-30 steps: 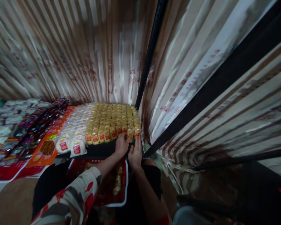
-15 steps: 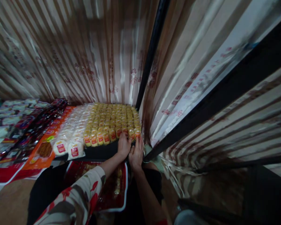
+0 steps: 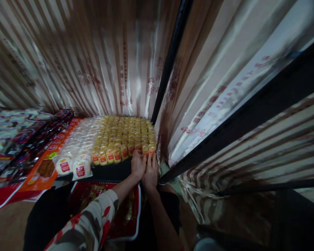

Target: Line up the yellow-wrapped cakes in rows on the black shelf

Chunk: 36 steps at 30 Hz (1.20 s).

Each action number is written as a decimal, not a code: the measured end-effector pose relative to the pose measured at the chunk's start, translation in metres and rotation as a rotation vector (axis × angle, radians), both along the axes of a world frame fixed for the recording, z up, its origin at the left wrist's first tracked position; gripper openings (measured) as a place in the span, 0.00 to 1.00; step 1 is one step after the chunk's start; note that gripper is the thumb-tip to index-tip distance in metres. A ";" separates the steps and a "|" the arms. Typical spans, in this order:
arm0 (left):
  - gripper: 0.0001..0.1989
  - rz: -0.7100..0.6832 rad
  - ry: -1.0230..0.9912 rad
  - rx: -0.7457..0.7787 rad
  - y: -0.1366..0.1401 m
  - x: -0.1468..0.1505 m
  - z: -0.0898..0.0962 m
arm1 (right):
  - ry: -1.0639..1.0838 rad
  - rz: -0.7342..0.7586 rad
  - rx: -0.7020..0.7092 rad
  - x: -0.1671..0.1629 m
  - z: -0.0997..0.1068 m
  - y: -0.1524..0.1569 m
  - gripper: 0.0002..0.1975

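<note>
Rows of small yellow wrapped cakes (image 3: 120, 134) with red labels stand packed together on a black shelf edge (image 3: 104, 172). At their front right, my left hand (image 3: 138, 165) is closed, its bent fingers on a front yellow cake; its fingertips are partly hidden. Right beside it, touching it, my right hand (image 3: 150, 174) has its fingers stretched forward against the corner cakes. On my lap lies a red tray (image 3: 139, 209) with a white rim, holding some yellow packs under my left forearm.
White wrapped buns (image 3: 81, 169) line up left of the cakes. Further left are orange snack bags (image 3: 44, 169), dark packs (image 3: 39, 148) and pale packs (image 3: 12, 134). A black post (image 3: 170, 62) rises behind the right corner, with printed curtains (image 3: 107, 69) around and a dark slanting bar (image 3: 238, 111) at right.
The view has shifted slightly. My hands have drawn closer together at the front of the yellow cakes, and the right fingers sit a little lower. The rows look the same.
</note>
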<state>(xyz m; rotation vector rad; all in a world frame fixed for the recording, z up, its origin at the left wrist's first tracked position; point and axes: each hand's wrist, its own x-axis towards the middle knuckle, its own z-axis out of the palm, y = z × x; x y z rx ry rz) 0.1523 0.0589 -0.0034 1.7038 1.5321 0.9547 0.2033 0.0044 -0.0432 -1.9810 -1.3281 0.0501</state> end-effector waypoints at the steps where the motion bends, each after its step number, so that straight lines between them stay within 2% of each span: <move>1: 0.07 -0.006 -0.001 -0.003 0.000 -0.001 0.000 | -0.002 -0.002 0.000 -0.001 0.001 0.000 0.28; 7: 0.04 -0.104 0.005 -0.001 0.002 -0.005 0.005 | 0.001 -0.052 -0.067 -0.005 0.012 0.000 0.28; 13: 0.05 -0.084 -0.007 -0.010 0.001 -0.004 0.008 | -0.017 -0.074 -0.170 -0.006 0.018 0.001 0.27; 21: 0.04 -0.090 -0.008 -0.016 -0.001 -0.007 0.012 | -0.013 -0.094 -0.050 -0.004 0.009 0.004 0.27; 36: 0.00 -0.076 0.218 -0.124 0.001 -0.005 0.024 | -0.008 -0.089 -0.035 -0.004 0.008 0.005 0.31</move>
